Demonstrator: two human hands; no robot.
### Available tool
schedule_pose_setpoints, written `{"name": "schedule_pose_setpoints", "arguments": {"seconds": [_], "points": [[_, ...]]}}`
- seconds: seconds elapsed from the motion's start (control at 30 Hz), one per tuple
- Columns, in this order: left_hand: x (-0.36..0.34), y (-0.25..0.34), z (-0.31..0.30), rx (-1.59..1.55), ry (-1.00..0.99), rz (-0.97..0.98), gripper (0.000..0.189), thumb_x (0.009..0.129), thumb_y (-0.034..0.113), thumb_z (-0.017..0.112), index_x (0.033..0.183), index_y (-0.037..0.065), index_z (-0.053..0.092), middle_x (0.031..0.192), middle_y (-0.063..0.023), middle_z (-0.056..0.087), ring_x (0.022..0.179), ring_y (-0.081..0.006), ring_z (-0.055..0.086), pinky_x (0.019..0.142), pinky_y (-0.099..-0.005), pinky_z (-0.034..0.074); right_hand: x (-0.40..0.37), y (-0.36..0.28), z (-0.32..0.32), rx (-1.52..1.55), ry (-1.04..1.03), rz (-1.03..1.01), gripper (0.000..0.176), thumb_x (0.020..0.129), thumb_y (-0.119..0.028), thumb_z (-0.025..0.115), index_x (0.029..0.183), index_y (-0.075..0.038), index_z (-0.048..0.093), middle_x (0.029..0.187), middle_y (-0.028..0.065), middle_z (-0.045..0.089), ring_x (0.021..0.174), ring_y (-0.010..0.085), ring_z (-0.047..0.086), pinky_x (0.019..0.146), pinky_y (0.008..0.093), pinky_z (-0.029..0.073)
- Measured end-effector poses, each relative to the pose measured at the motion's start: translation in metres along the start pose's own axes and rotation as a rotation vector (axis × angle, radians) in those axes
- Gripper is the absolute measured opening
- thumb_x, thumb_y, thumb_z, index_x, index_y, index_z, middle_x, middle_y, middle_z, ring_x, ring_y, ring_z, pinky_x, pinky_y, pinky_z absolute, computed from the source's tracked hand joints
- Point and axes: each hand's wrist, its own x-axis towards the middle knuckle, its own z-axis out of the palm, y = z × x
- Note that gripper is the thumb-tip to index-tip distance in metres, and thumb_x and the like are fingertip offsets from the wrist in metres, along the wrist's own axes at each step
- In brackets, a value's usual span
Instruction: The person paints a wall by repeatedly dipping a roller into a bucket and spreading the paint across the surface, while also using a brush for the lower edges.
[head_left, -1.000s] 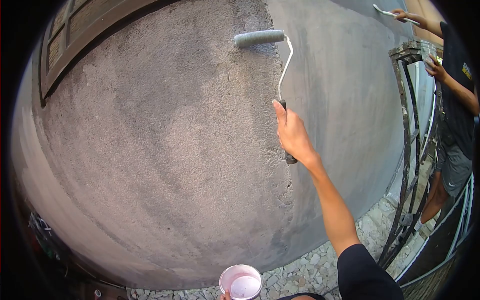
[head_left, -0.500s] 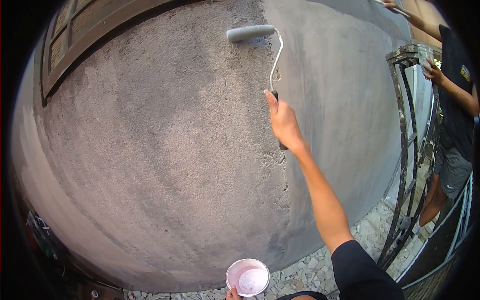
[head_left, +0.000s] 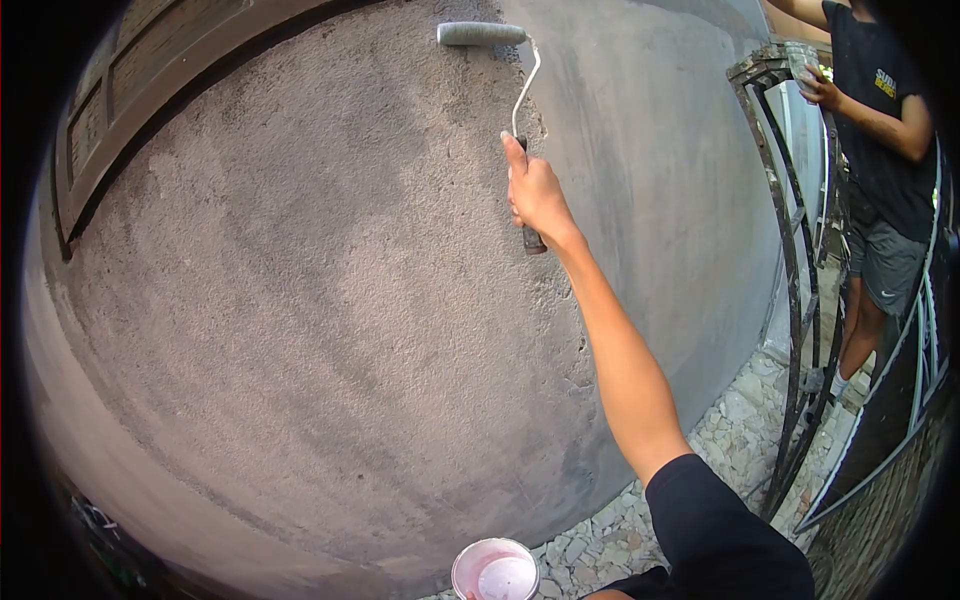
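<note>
Head view: the right hand [head_left: 537,190] is wrapped around the handle [head_left: 534,241] of the roller [head_left: 482,34], which appears to lie against the upper wall [head_left: 330,300], beside the wall's rough-smooth border. Even pressure along the roller's length and overlapping strokes should serve best. The left hand [head_left: 470,596] barely shows at the bucket [head_left: 495,549], low before the wall; I cannot tell its grip.

1 co-worker [head_left: 880,125] stands beside a dark metal frame [head_left: 762,68], near pale rubble [head_left: 620,535].
</note>
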Motion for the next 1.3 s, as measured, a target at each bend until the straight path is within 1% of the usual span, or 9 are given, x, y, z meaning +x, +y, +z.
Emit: {"name": "schedule_pose_setpoints", "arguments": {"seconds": [0.07,0.23,0.4,0.63,0.67,0.93,0.97,1.03,1.3], "points": [[-0.011,0.031,-0.011,0.025,-0.005,0.015,0.046,0.095,0.038,0.052,0.117,-0.003,0.058,0.103,-0.0102,0.064,0.093,-0.0174,0.057,0.081,-0.0318,0.046,-0.024,0.024,0.001,0.058,-0.033,0.059,0.068,0.092,-0.064,0.038,0.057,-0.006,0.040,0.048,0.0048,0.043,0.036,0.0148,0.045,0.037,0.0331,0.040],[0.018,0.028,-0.043,0.142,0.040,0.030,0.045,0.096,0.037,0.052,0.115,-0.003,0.058,0.101,-0.0106,0.064,0.092,-0.0178,0.057,0.080,-0.0319,0.046,-0.036,0.025,0.006,0.200,-0.053,0.127,0.065,0.092,-0.063,0.042,0.054,-0.011,0.034,0.047,0.0005,0.037,0.036,0.0116,0.040,0.035,0.0292,0.037],[0.026,0.035,-0.041,0.219,0.032,0.051,0.044,0.096,0.036,0.052,0.114,-0.004,0.058,0.099,-0.0114,0.063,0.091,-0.0180,0.057,0.080,-0.0317,0.046,0.026,-0.010,-0.009,0.036,0.074,-0.034,0.065,0.090,-0.065,0.044,0.055,-0.010,0.036,0.047,-0.0004,0.037,0.037,0.0117,0.040,0.036,0.0287,0.037],[0.003,0.032,-0.008,0.060,-0.004,0.027,0.046,0.095,0.036,0.054,0.116,-0.005,0.057,0.102,-0.0120,0.063,0.091,-0.0176,0.056,0.079,-0.0312,0.047,0.021,0.015,-0.053,-0.058,-0.082,0.022,0.065,0.089,-0.066,0.044,0.057,-0.010,0.037,0.049,-0.0007,0.039,0.037,0.0097,0.038,0.036,0.0279,0.035],[0.025,-0.010,-0.007,0.020,0.031,0.037,0.047,0.095,0.036,0.055,0.117,-0.005,0.057,0.102,-0.0120,0.063,0.091,-0.0174,0.056,0.078,-0.0313,0.047,0.014,0.025,-0.062,-0.056,-0.088,0.020,0.065,0.089,-0.066,0.044,0.057,-0.010,0.037,0.049,-0.0007,0.039,0.037,0.0097,0.038,0.036,0.0279,0.035],[-0.005,0.017,0.055,0.112,0.136,0.111,0.045,0.093,0.035,0.057,0.114,-0.005,0.058,0.100,-0.0121,0.063,0.090,-0.0178,0.056,0.077,-0.0323,0.047,0.061,0.014,-0.072,-0.370,0.000,-0.232,0.075,0.092,-0.066,0.036,0.067,0.004,0.044,0.056,0.0132,0.043,0.056,0.0215,0.045,0.059,0.0432,0.042],[-0.007,0.015,0.064,0.107,0.135,0.115,0.044,0.093,0.034,0.058,0.114,-0.004,0.059,0.100,-0.0120,0.063,0.090,-0.0180,0.056,0.077,-0.0325,0.047,0.068,0.014,-0.072,-0.363,-0.013,-0.237,0.075,0.092,-0.066,0.036,0.067,0.004,0.044,0.056,0.0132,0.043,0.056,0.0215,0.045,0.059,0.0432,0.042],[-0.015,0.009,0.078,0.099,0.136,0.116,0.042,0.092,0.033,0.058,0.113,-0.004,0.059,0.099,-0.0120,0.063,0.089,-0.0183,0.056,0.076,-0.0328,0.048,0.076,0.013,-0.071,-0.353,-0.003,-0.300,0.066,0.092,-0.064,0.041,0.063,-0.004,0.045,0.052,0.0011,0.042,0.047,0.0126,0.043,0.047,0.0322,0.040],[-0.045,-0.014,0.101,0.095,0.111,0.131,0.034,0.090,0.026,0.061,0.108,-0.003,0.061,0.094,-0.0117,0.063,0.085,-0.0195,0.057,0.074,-0.0343,0.049,0.035,0.046,-0.082,-0.366,0.016,-0.278,0.068,0.094,-0.060,0.040,0.069,0.002,0.051,0.056,0.0108,0.048,0.054,0.0210,0.049,0.057,0.0400,0.043]]}}
